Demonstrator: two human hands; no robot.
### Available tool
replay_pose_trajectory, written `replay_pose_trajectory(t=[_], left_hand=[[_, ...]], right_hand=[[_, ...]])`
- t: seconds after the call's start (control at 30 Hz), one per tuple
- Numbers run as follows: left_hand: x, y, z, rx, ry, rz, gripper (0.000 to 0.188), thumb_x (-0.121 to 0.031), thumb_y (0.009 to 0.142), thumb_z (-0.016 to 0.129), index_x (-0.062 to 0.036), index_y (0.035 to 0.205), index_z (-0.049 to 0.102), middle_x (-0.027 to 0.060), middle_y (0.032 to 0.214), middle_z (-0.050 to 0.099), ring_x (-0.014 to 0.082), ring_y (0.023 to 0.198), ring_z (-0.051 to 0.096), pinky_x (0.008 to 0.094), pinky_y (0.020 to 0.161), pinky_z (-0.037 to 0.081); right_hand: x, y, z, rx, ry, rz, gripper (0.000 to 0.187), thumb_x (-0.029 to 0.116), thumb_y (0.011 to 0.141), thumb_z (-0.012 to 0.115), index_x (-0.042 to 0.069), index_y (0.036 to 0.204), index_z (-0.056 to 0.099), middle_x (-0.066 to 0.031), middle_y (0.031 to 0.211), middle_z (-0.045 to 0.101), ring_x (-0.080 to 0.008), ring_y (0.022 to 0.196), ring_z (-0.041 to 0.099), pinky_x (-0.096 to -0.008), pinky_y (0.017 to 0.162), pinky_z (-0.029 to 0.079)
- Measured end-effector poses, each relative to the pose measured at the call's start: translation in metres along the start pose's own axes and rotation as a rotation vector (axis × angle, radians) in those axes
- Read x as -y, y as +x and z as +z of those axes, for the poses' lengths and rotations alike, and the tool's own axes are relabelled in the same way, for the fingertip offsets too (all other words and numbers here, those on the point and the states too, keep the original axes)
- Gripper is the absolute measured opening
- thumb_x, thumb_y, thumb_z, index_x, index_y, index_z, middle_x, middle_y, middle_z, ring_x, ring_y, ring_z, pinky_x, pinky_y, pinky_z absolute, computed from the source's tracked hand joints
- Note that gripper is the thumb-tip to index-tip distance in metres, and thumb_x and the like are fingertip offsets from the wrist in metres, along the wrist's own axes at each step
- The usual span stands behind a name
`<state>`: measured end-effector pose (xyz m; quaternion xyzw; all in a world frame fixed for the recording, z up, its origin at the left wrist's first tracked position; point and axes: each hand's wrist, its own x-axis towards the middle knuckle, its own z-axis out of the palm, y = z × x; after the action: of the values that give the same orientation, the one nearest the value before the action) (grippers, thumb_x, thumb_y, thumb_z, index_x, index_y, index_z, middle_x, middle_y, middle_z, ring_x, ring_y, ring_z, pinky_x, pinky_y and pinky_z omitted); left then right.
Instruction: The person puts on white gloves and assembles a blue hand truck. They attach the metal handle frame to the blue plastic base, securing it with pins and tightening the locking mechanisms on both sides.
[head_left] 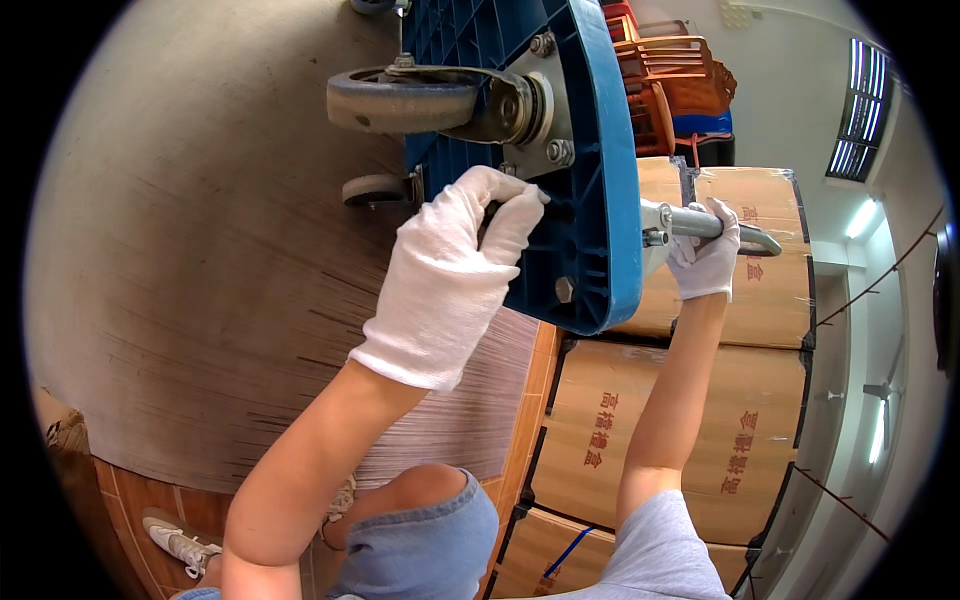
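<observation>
A blue platform trolley (618, 190) is tipped up, its ribbed underside facing left. A swivel caster (405, 102) is bolted to that underside through a metal plate (553, 118). Just below the plate, my left hand (450, 265), in a white glove, has thumb and fingers pinched together against the ribs. Whatever lies between those fingertips is hidden. A hex bolt (566, 289) shows lower down near the trolley's corner. On the far side, my right hand (708, 255), also gloved in white, is wrapped around the grey tubular handle (700, 222).
Large taped cardboard boxes (650, 430) are stacked to the right, behind the trolley. Wooden chairs (690, 75) are piled beyond them. A second caster (376, 190) juts out at the left, above a grey streaked floor surface (200, 250) bordered by brown tiles (140, 500).
</observation>
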<state>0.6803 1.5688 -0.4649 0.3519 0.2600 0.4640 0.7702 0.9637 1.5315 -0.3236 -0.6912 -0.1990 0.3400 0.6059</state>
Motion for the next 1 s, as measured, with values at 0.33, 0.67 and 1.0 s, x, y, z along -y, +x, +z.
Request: replay_pose_trajectory(t=[0.33, 0.67, 1.0], left_hand=[[-0.006, 0.001, -0.001, -0.009, 0.233, 0.133, 0.018, -0.019, 0.097, 0.055, -0.0034, 0.105, 0.059, 0.0035, 0.079, 0.06, 0.0108, 0.072, 0.056, 0.025, 0.063, 0.046], [-0.025, -0.057, -0.036, -0.044, 0.347, 0.024, 0.052, -0.037, 0.105, 0.031, -0.0058, 0.146, 0.029, 0.0106, 0.131, 0.05, 0.0144, 0.116, 0.052, 0.0286, 0.097, 0.046], [-0.083, -0.071, -0.097, -0.444, -0.205, -0.442, 0.068, -0.057, 0.098, 0.03, -0.0053, 0.141, 0.038, 0.011, 0.132, 0.053, 0.021, 0.116, 0.056, 0.0334, 0.098, 0.047]], right_hand=[[-0.003, -0.018, 0.016, -0.022, -0.013, -0.038, 0.039, 0.04, 0.086, 0.053, 0.007, 0.068, 0.061, 0.0023, 0.045, 0.033, -0.0144, 0.032, 0.028, -0.0286, 0.037, 0.026], [-0.024, -0.081, 0.059, -0.111, 0.009, -0.161, 0.038, 0.036, 0.087, 0.055, 0.003, 0.068, 0.06, -0.0015, 0.049, 0.041, -0.0123, 0.036, 0.031, -0.0235, 0.037, 0.025], [-0.065, -0.166, 0.157, -0.078, -0.211, -0.476, 0.038, 0.027, 0.093, 0.042, -0.003, 0.072, 0.054, -0.0121, 0.064, 0.051, -0.0149, 0.061, 0.045, -0.025, 0.056, 0.039]])
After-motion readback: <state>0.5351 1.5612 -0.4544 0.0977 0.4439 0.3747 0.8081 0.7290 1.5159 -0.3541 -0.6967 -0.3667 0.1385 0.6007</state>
